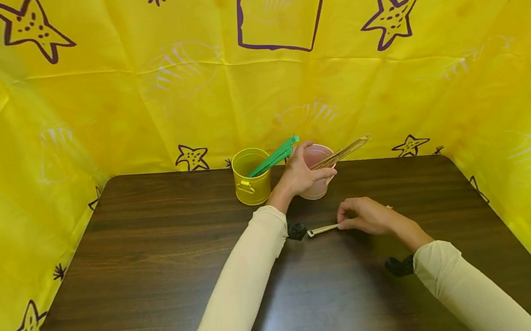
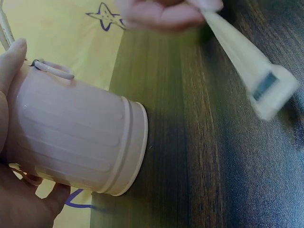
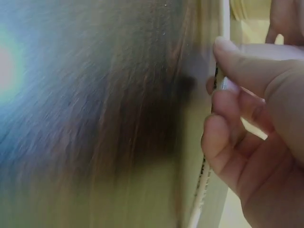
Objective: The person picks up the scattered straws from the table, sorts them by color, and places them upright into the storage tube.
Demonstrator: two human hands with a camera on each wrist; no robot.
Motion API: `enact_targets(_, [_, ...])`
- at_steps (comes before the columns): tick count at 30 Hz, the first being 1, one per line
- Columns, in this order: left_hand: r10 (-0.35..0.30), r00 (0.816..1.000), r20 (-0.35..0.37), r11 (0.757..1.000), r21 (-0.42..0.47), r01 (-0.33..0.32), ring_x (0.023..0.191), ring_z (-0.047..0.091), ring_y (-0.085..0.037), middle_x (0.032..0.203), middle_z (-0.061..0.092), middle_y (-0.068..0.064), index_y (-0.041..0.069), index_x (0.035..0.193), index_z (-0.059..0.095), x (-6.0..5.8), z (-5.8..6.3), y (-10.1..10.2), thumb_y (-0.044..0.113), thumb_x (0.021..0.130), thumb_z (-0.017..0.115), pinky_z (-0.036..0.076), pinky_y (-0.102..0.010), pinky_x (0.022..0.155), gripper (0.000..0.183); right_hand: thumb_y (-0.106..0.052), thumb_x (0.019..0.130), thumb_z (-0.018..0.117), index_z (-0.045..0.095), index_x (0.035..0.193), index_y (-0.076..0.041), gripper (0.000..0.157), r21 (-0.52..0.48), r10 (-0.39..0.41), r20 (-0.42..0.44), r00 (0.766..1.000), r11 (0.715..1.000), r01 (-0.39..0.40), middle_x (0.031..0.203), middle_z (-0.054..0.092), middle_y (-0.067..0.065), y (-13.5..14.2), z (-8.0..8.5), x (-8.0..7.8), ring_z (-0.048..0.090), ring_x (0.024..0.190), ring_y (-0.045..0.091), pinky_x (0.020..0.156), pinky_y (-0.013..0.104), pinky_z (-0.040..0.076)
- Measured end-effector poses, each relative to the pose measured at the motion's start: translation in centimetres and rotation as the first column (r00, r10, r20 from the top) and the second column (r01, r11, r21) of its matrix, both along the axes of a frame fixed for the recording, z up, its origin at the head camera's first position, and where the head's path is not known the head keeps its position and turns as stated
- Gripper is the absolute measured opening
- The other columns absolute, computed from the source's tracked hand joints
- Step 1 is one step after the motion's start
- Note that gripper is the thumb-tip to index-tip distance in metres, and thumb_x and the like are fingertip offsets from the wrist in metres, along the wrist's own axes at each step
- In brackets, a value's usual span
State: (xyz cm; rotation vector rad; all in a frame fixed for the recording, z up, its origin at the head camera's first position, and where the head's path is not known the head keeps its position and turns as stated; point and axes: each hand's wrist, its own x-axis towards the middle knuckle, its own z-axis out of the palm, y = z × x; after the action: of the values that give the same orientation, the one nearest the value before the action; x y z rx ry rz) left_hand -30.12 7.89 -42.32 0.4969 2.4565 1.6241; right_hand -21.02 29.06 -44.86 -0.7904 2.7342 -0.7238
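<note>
My left hand grips the pink bucket around its upper part, near the rim. In the left wrist view the ribbed wall and a small side loop show. Several thin beige strips stick out of this bucket, leaning right. In front of it, low over the table, my right hand pinches a slender cream strip between thumb and fingertips. The strip's wider head has a dark rectangular slot and points left. Black marks run along its other part in the right wrist view.
A yellow bucket stands left of the pink one, with green strips leaning out over its right rim. Dark wood forms the tabletop. Yellow patterned cloth hangs around its back and sides.
</note>
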Motion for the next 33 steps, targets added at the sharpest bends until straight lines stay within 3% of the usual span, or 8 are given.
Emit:
enact_targets(6, [0.006,1.0,0.002,1.0,0.005,-0.006,0.137,0.046,-0.033,0.151,0.041,-0.013,0.02,0.156,0.029,-0.2,-0.2,0.1,0.042,0.083,0.085,0.044,-0.05,0.113,0.095,-0.024,0.096,0.072,0.068,0.1,-0.015,0.011,-0.082,-0.103,0.144,0.984,0.99,0.115,0.09,0.064,0.0,1.8,1.0,1.0,0.053,0.068,0.009,0.061,0.024,0.047])
enact_targets(12, [0.008,1.0,0.004,1.0,0.005,-0.008,0.137,0.048,-0.032,0.152,0.041,-0.013,0.019,0.157,0.029,-0.2,-0.2,0.1,0.042,0.082,0.085,0.044,-0.05,0.113,0.096,-0.026,0.098,0.069,0.069,0.115,-0.012,0.022,-0.178,-0.239,0.107,0.965,0.95,0.255,0.096,0.064,0.007,3.1,2.8,1.1,0.054,0.074,0.019,0.063,0.027,0.045])
enact_targets(17, [0.006,1.0,0.0,1.0,0.009,-0.006,0.138,0.046,-0.034,0.153,0.04,-0.014,0.019,0.157,0.03,-0.2,-0.3,0.2,0.041,0.083,0.085,0.044,-0.05,0.114,0.095,-0.031,0.1,0.067,0.065,0.116,-0.011,0.026,-0.305,-0.364,0.046,0.93,0.882,0.36,0.098,0.064,0.006,3.5,4.8,1.2,0.062,0.072,0.018,0.062,0.03,0.053])
enact_targets(22, [0.008,1.0,-0.005,1.0,-0.007,-0.008,0.139,0.045,-0.033,0.153,0.039,-0.013,0.019,0.156,0.03,-0.3,-0.2,0.3,0.043,0.082,0.086,0.044,-0.048,0.114,0.096,-0.033,0.103,0.062,0.061,0.115,-0.01,0.026,-0.45,-0.464,0.013,0.886,0.788,0.419,0.097,0.062,-0.007,3.7,6.7,1.3,0.055,0.06,0.017,0.055,0.028,0.049])
enact_targets(24, [0.007,1.0,-0.003,1.0,-0.004,-0.007,0.14,0.044,-0.033,0.153,0.04,-0.014,0.019,0.156,0.03,-0.3,-0.2,0.3,0.043,0.082,0.086,0.043,-0.048,0.114,0.096,-0.03,0.103,0.062,0.06,0.113,-0.01,0.022,-0.527,-0.486,0.012,0.874,0.74,0.419,0.087,0.061,-0.009,3.7,7.3,1.3,0.052,0.055,0.018,0.053,0.028,0.047])
enact_targets(27, [0.003,1.0,0.002,1.0,0.0,-0.003,0.138,0.046,-0.033,0.153,0.04,-0.013,0.02,0.156,0.03,-0.3,-0.2,0.3,0.043,0.081,0.086,0.044,-0.048,0.113,0.096,-0.022,0.103,0.062,0.062,0.107,-0.01,0.012,-0.676,-0.511,0.025,0.859,0.624,0.391,0.069,0.057,-0.006,3.6,8.3,1.1,0.048,0.05,0.018,0.049,0.028,0.043])
enact_targets(29, [0.002,1.0,0.003,1.0,0.012,-0.002,0.138,0.046,-0.034,0.152,0.04,-0.014,0.019,0.156,0.03,-0.2,-0.2,0.3,0.042,0.082,0.086,0.044,-0.049,0.113,0.095,-0.017,0.102,0.063,0.062,0.103,-0.009,0.008,-0.772,-0.523,0.041,0.852,0.525,0.36,0.058,0.052,-0.002,3.4,9.0,0.9,0.046,0.047,0.017,0.046,0.028,0.039])
enact_targets(33, [0.002,1.0,0.002,1.0,0.015,-0.002,0.138,0.046,-0.033,0.153,0.039,-0.013,0.019,0.156,0.03,-0.2,-0.2,0.2,0.041,0.082,0.085,0.044,-0.049,0.114,0.095,-0.009,0.102,0.061,0.06,0.094,-0.005,0.009,-0.918,-0.514,0.049,0.856,0.315,0.242,0.054,0.048,0.003,3.0,10.1,0.2,0.042,0.043,0.016,0.042,0.025,0.032])
